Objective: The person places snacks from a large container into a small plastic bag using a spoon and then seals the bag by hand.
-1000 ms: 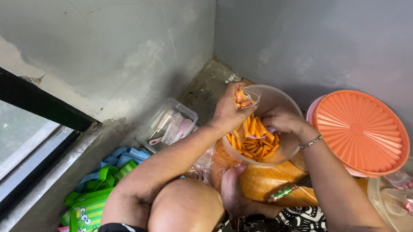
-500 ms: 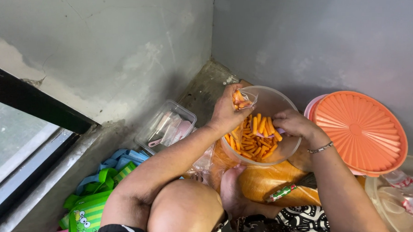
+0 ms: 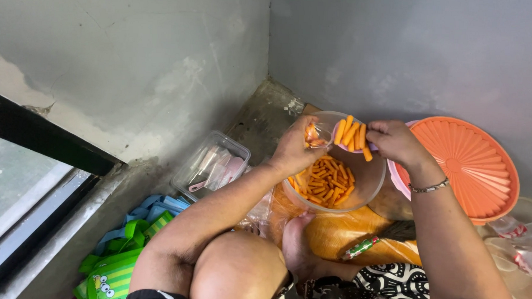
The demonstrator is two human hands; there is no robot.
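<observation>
My left hand point(image 3: 294, 147) holds a small clear plastic bag point(image 3: 315, 135) open at its mouth, with a few orange snack sticks inside, over the near rim of a clear round bowl point(image 3: 373, 184). My right hand point(image 3: 396, 141) holds a small pink scoop point(image 3: 351, 135) heaped with orange snack sticks, raised above the bowl and right beside the bag's mouth. More orange sticks point(image 3: 327, 181) lie in the bowl's bottom.
An orange ribbed lid point(image 3: 469, 165) on a pink tub stands right of the bowl. A clear box point(image 3: 210, 164) with pink scoops lies left. Green and blue bags point(image 3: 127, 251) lie near the window. My foot point(image 3: 295, 242) rests on an orange-filled plastic bag point(image 3: 345, 232).
My right hand lifted the pink scoop, loaded with orange sticks, out of the bowl up to the bag's mouth. The left hand kept the bag nearly still.
</observation>
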